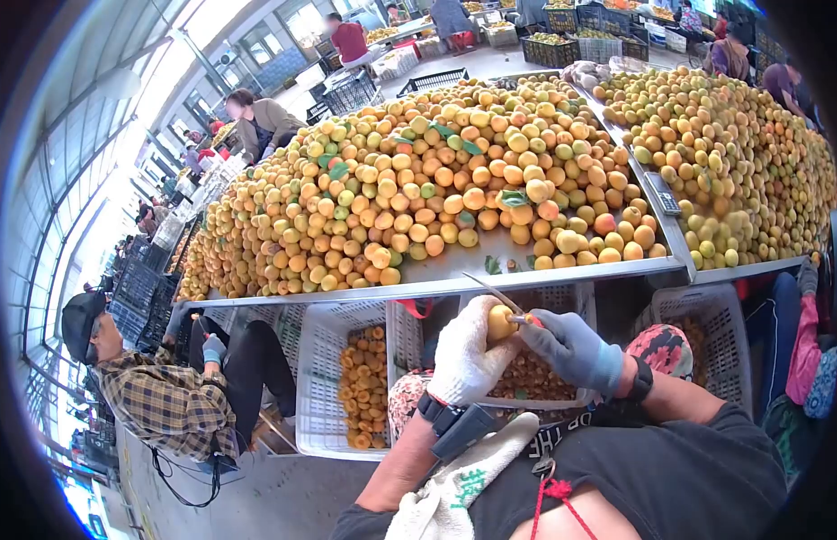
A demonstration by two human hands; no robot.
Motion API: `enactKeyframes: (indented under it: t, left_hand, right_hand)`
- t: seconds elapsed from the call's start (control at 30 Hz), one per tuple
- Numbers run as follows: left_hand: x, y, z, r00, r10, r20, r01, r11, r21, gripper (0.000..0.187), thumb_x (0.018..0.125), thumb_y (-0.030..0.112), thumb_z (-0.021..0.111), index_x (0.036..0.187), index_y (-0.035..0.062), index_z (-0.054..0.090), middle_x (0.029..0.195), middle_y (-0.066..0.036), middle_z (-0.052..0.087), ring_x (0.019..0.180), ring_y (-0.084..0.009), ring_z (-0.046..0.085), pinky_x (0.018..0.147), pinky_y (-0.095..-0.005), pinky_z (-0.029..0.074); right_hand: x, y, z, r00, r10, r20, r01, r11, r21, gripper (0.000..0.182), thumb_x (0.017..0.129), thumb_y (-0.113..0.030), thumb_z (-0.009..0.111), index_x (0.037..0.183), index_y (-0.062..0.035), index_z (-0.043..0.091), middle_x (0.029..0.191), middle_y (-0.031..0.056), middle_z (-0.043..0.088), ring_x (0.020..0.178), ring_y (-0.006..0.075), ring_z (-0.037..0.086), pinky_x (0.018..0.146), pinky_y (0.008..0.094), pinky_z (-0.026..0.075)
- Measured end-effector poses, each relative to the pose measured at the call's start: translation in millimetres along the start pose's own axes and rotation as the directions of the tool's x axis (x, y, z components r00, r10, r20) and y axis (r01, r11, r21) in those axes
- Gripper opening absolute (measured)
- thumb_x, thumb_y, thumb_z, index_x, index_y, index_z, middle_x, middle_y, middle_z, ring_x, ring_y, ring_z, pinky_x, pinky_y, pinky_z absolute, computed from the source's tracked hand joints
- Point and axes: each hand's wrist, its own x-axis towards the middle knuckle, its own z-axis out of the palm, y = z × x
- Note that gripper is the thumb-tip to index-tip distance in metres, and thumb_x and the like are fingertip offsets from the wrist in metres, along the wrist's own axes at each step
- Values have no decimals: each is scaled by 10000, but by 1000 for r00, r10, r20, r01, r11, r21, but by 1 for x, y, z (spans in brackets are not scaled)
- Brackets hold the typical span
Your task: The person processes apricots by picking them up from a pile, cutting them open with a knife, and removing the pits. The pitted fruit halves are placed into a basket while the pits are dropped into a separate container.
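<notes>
My left hand [473, 354], in a white knit glove, is wrapped round a yellow-orange apricot [502, 322] above a crate. In a grey-blue glove, my right hand [573, 349] is closed on a small knife [493, 290], whose thin blade points up and to the left. The knife and the apricot meet between my two hands. Below them, a white crate [587, 310] holds reddish-brown pieces. Just past my hands runs the metal edge of a table [441, 286] heaped with apricots.
At the left, a white crate [317, 360] holds orange apricot halves, and a co-worker in a checked shirt [171, 400] sits beside it. Another white crate [729, 360] stands at my right. A metal divider [657, 211] splits the heap, with a small dark device [663, 193] on it.
</notes>
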Motion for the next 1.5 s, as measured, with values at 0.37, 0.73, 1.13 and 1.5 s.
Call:
enactKeyframes:
  t: [0.37, 0.73, 1.13, 1.5]
  left_hand:
    - [0, -14, 2, 985, -45, 167, 156, 645, -748, 410, 768, 49, 731, 1149, 46, 580, 987, -65, 654, 895, -178, 631, 817, -326, 517]
    - [10, -24, 9, 995, -100, -24, 24, 457, -889, 507, 840, 142, 731, 1263, -29, 511, 1015, -125, 655, 926, -211, 650, 888, -359, 533]
    - [16, -13, 32, 952, -278, -126, -26, 339, -941, 292, 919, 232, 687, 1104, 39, 568, 893, -115, 689, 842, -192, 639, 761, -312, 513]
    - [21, -26, 29, 972, -219, -85, 17, 426, -905, 362, 963, 404, 593, 1115, 77, 568, 963, -96, 639, 879, -223, 615, 786, -346, 512]
  right_hand:
    - [4, -1, -11, 873, 186, 452, -447, 675, 587, 543, 1028, -569, 333, 682, -155, 399, 526, -61, 340, 403, 67, 288, 385, 252, 209]
    - [0, 19, 5, 999, -31, 38, 20, 967, 252, 364, 1033, -354, 500, 943, -20, 614, 699, 12, 559, 658, 80, 455, 595, 271, 414]
    - [11, 19, 18, 999, 4, -50, -5, 1000, -11, 323, 1019, -311, 497, 1057, -6, 593, 845, 253, 638, 747, 378, 625, 677, 410, 483]
    - [10, 35, 17, 967, -225, -123, 184, 943, -279, 325, 986, -323, 516, 1113, -29, 570, 851, 275, 636, 784, 473, 605, 662, 530, 467]
